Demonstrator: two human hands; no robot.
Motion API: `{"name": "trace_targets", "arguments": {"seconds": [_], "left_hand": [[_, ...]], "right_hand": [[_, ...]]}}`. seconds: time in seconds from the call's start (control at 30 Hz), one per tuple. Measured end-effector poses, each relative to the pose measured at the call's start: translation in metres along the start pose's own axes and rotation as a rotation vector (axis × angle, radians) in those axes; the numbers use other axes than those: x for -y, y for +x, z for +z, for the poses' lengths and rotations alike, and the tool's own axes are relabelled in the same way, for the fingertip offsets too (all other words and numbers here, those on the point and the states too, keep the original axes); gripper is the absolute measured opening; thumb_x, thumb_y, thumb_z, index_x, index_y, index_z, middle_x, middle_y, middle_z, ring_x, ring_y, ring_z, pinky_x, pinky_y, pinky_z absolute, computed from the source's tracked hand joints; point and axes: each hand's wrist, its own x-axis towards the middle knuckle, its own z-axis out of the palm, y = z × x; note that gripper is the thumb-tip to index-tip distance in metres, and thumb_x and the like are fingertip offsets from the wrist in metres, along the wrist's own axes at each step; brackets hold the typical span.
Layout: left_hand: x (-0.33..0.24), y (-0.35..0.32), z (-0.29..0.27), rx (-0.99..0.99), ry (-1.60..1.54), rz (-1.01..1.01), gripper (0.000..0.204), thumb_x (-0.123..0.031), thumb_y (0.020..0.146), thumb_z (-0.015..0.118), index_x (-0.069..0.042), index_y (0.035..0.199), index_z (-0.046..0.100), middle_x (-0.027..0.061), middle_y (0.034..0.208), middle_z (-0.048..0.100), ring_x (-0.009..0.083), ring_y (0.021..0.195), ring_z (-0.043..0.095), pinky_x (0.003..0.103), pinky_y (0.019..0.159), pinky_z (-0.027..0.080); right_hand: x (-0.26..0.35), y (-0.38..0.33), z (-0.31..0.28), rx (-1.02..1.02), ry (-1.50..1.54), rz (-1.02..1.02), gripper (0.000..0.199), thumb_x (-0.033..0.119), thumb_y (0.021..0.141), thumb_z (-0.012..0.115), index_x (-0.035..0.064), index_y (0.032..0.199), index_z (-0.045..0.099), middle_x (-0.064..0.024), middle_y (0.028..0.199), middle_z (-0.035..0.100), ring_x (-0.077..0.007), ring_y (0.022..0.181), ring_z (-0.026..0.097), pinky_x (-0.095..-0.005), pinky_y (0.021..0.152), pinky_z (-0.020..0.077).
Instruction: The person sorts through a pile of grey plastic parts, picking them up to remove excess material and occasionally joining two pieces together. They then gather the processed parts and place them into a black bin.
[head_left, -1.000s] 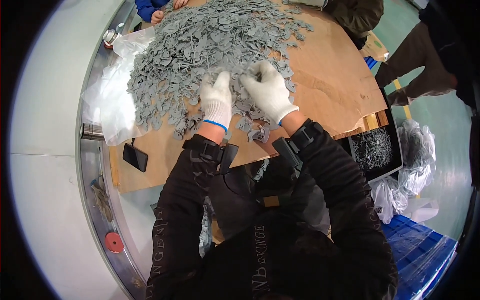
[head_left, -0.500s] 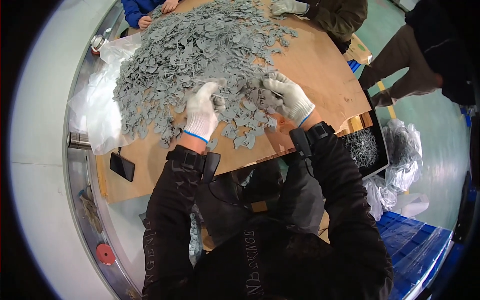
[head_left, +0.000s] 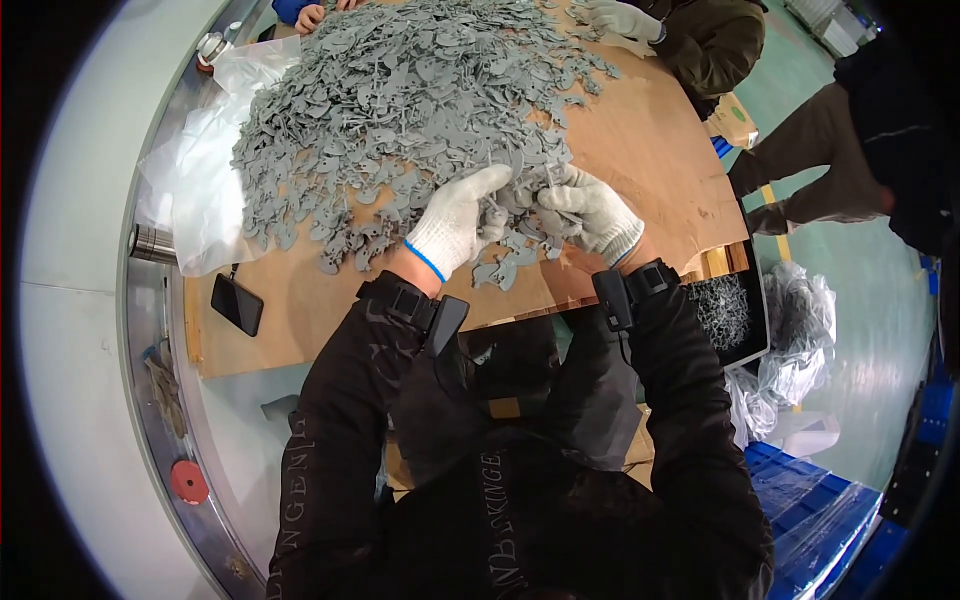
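A translucent plastic sheet (head_left: 205, 190) lies left of the heap of flat, curved grey pieces (head_left: 400, 110) on the brown tabletop (head_left: 655, 150). At the heap's near edge, the white-gloved left hand (head_left: 455, 220) curls its fingers, grip unclear; beside it, the white-gloved right hand (head_left: 592, 208) pinches a grey piece (head_left: 549, 178).

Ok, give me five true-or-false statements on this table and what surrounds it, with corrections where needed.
1. The left hand and the right hand both wear white gloves. True.
2. The black phone lies beside the right hand. False: the black phone lies toward the left edge of the table.
3. A translucent plastic bag lies along the left side of the pile of gray parts. True.
4. The red disc sits on top of the pile of gray parts. False: the red disc is in the channel left of the table.
5. Blue crates show at the lower right. True.
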Motion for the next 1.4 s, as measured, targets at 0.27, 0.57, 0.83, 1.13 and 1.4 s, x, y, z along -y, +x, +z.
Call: {"name": "trace_targets", "arguments": {"seconds": [0.27,0.57,0.83,1.13,1.4], "left_hand": [[0.013,0.014,0.003,-0.176,0.408,0.310,0.023,-0.027,0.093,0.078,-0.007,0.103,0.072,0.0008,0.077,0.066,0.0115,0.057,0.058,0.030,0.048,0.044],[-0.032,0.002,0.003,-0.454,0.775,0.366,0.016,-0.024,0.098,0.073,-0.010,0.106,0.073,-0.0035,0.080,0.068,0.0074,0.064,0.058,0.023,0.048,0.041],[-0.088,-0.005,-0.075,-0.533,0.920,0.573,0.032,-0.033,0.095,0.074,-0.007,0.113,0.075,0.0032,0.086,0.073,0.0124,0.073,0.066,0.028,0.061,0.053],[-0.086,0.047,-0.009,-0.274,1.856,0.285,0.049,-0.034,0.086,0.066,0.003,0.116,0.075,0.0263,0.116,0.075,0.0421,0.109,0.072,0.045,0.097,0.056],[-0.078,0.080,-0.011,-0.210,1.964,0.216,0.045,-0.033,0.087,0.067,0.006,0.108,0.075,0.0260,0.107,0.076,0.0393,0.101,0.074,0.046,0.089,0.058]], "right_hand": [[-0.014,0.006,0.023,-0.240,0.183,-0.014,0.027,0.011,0.102,0.071,0.0025,0.127,0.065,-0.0036,0.089,0.065,-0.0095,0.058,0.051,-0.0233,0.052,0.0416],[-0.011,0.004,0.013,-0.400,0.175,-0.059,0.013,0.009,0.105,0.067,0.0026,0.116,0.063,-0.0031,0.089,0.063,-0.0082,0.060,0.051,-0.0207,0.049,0.0388],[-0.005,-0.021,-0.016,-0.532,0.008,-0.059,0.014,0.008,0.105,0.065,0.0008,0.117,0.063,-0.0065,0.095,0.068,-0.0063,0.061,0.052,-0.0194,0.049,0.0395],[-0.018,-0.022,-0.025,-0.550,-0.092,-0.069,0.010,0.007,0.102,0.070,0.0000,0.110,0.067,-0.0046,0.088,0.068,-0.0076,0.058,0.053,-0.0210,0.050,0.0412],[-0.021,-0.020,-0.020,-0.580,-0.178,-0.070,0.010,0.005,0.103,0.068,0.0007,0.112,0.067,-0.0056,0.091,0.069,-0.0085,0.061,0.054,-0.0211,0.050,0.0423]]}}
